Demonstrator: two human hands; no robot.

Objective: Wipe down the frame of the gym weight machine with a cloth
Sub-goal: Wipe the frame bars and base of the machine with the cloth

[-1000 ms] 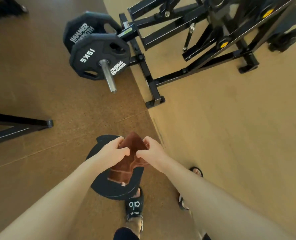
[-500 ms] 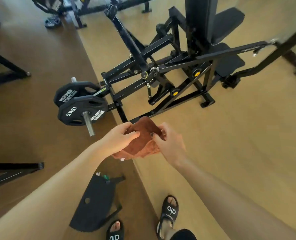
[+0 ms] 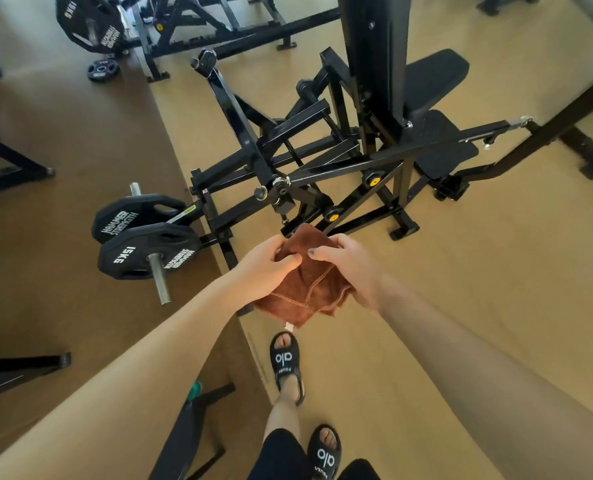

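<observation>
Brown cloth: folded into a rough bundle, stitched hem visible, a small white tag hanging from its near edge. I hold it in mid-air in front of me, above the seam where the dark brown flooring on the left meets the tan flooring on the right.

My left hand grips the cloth's left side, fingers curled over its top and thumb closed against the fabric. My right hand grips the right side, thumb lying across the upper face and fingers wrapped beneath. Both hands are closed on the fabric; neither touches the machine.

Weight machine frame: black steel tubing, standing just beyond the cloth, not in contact with it. Yellow pivot caps show on the lower struts. A black padded seat sits to the right of the upright column.

To the left of the frame, two black weight plates hang on a steel peg; the nearer plate is marked 15KG.

Farther away, top left, a second machine carries another plate, and a small plate lies flat on the floor.

Near edge: my feet in black slide sandals, the left one stepped forward.
</observation>
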